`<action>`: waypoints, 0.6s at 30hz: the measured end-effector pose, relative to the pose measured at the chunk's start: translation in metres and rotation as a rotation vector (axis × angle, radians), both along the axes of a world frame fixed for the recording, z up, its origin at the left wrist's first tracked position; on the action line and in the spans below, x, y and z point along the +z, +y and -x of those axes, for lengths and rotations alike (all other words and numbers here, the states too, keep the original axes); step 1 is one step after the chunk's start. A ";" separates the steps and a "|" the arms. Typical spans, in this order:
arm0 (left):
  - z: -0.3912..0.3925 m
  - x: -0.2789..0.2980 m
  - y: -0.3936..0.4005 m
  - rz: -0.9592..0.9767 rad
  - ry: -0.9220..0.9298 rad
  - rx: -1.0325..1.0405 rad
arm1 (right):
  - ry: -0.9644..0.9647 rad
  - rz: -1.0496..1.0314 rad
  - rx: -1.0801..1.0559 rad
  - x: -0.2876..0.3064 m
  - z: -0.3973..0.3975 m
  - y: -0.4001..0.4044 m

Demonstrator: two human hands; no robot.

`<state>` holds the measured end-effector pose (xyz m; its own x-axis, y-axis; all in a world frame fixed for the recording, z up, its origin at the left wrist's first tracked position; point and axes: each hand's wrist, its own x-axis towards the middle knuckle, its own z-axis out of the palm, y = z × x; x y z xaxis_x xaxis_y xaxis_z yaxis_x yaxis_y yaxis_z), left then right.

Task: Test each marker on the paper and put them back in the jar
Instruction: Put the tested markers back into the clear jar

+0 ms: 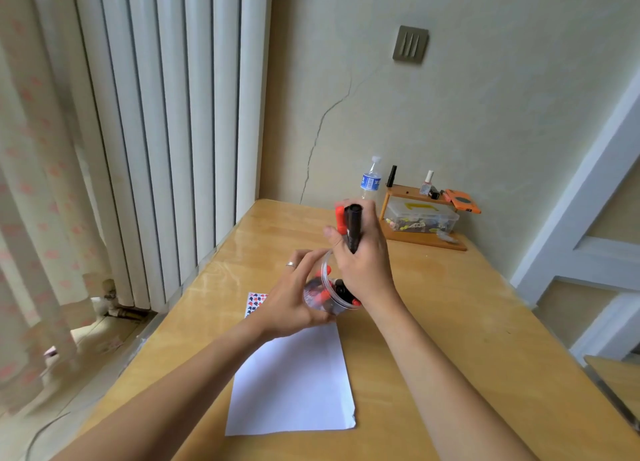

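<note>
The wooden worktop [433, 322] runs from the near edge up to the wall at 12 o'clock. On it, at about 6 o'clock from the hands, lies the white paper [294, 384], blank as far as can be seen. A patterned sheet [254, 301] peeks out at 9 o'clock from the jar. Far back, at 1 o'clock, stand a water bottle [370, 180] and a small wooden rack [422, 218] holding a clear box.

The clear jar [329, 294] is held tilted just above the top edge of the paper, its mouth turned toward 1 o'clock, with red and black markers inside. The left hand [294, 298] is wrapped round the jar's side from 9 o'clock, fingers curled on it. The right hand [363, 253] sits at the jar's mouth, clamped on a black marker [355, 228] and a red marker [340, 218], both poking up toward 12 o'clock.

The step looks like drawing markers out for testing. It would go better to keep the jar steady and tilted only a little, so the rest do not spill, to lift the pair clear of the rim, then lay one down and uncap the other over the paper.

Both forearms reach in from 6 o'clock and converge; the right wrist is bent down over the jar.
</note>
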<state>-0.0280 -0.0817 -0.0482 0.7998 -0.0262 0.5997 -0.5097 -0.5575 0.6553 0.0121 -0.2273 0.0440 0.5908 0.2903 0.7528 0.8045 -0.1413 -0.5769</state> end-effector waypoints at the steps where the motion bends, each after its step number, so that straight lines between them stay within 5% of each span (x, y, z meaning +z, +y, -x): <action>1: 0.000 0.000 0.000 0.001 0.002 -0.002 | -0.025 0.053 -0.043 -0.001 -0.002 -0.001; 7: 0.000 0.001 0.000 0.138 0.044 -0.007 | -0.250 0.421 -0.303 -0.008 -0.009 -0.008; 13: 0.002 -0.003 0.001 0.212 0.099 0.012 | 0.201 0.293 -0.037 -0.005 -0.009 -0.018; 18: -0.001 -0.001 0.002 0.179 0.124 -0.002 | 0.284 0.166 -0.008 -0.001 -0.010 -0.016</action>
<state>-0.0274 -0.0792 -0.0488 0.8676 0.0704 0.4922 -0.4202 -0.4254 0.8015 0.0218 -0.2429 0.0429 0.7733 0.3897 0.5002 0.6131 -0.2584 -0.7465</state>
